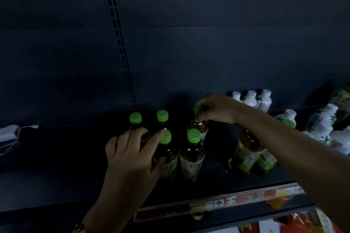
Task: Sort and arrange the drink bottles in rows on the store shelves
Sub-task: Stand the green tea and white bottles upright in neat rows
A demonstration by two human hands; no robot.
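Note:
Several green-capped tea bottles stand on a dark shelf (56, 166). My left hand (130, 153) wraps around the front-left bottle (166, 157), thumb on its label and a finger against its cap. Two more bottles (135, 118) stand behind it. My right hand (216, 108) pinches the cap and neck of a back bottle (198, 125). Another bottle (193, 153) stands in front of that one. Two more tea bottles (248, 149) stand under my right forearm.
White-capped bottles (251, 98) stand in a row at the back right, with several more lying loose at the far right (322, 123). A white cable and device (9, 132) lie at the left. A price strip (227, 202) runs along the shelf's front edge.

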